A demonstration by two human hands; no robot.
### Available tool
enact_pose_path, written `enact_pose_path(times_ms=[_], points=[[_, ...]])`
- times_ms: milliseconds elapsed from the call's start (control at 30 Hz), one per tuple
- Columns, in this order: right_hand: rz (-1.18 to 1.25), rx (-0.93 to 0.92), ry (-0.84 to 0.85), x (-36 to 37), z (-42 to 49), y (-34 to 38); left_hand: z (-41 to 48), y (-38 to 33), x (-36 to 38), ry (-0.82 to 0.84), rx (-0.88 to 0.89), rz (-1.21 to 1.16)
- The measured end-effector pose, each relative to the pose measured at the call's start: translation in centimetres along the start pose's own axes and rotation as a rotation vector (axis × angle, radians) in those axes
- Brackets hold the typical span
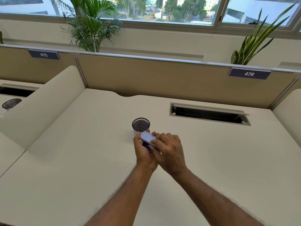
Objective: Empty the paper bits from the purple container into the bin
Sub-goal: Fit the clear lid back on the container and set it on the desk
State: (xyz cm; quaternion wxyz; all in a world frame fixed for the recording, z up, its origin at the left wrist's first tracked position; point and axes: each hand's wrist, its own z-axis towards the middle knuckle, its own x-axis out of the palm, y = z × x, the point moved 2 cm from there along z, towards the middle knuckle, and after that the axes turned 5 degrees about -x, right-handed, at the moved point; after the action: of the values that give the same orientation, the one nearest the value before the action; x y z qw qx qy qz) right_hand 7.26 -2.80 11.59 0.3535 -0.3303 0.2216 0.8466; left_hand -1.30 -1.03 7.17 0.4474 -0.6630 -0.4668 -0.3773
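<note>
A small purple container [147, 137] with a pale lilac face is held over the middle of the desk, a darker purple part showing beneath it. My left hand [143, 150] cups it from below and the left. My right hand [169, 150] lies over its right end with the fingers pressed on top. A black mesh bin [140, 124], round and open-topped, stands on the desk right behind the container, almost touching my left fingertips. No paper bits are visible; the container's inside is hidden.
The cream desk [81, 160] has an open cable slot [210, 114] at the back right. A tan partition [154, 75] labelled 476 closes the far side. A curved divider [40, 103] stands at the left, with another mesh bin [11, 103] beyond it.
</note>
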Motion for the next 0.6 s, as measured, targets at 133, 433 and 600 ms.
enact_pose_path(times_ms=[133,433,600], points=[[-0.061,-0.052,-0.013,0.1,0.2,0.1,0.1,0.0,-0.1,0.001,-0.009,0.024],[0.189,0.148,0.161,0.3,-0.7,-1.8,0.5,-0.3,-0.4,-0.024,-0.032,0.105],[0.639,0.819,0.084,0.4,-2.1,-3.9,0.9,-1.0,-0.1,-0.072,0.016,0.165]])
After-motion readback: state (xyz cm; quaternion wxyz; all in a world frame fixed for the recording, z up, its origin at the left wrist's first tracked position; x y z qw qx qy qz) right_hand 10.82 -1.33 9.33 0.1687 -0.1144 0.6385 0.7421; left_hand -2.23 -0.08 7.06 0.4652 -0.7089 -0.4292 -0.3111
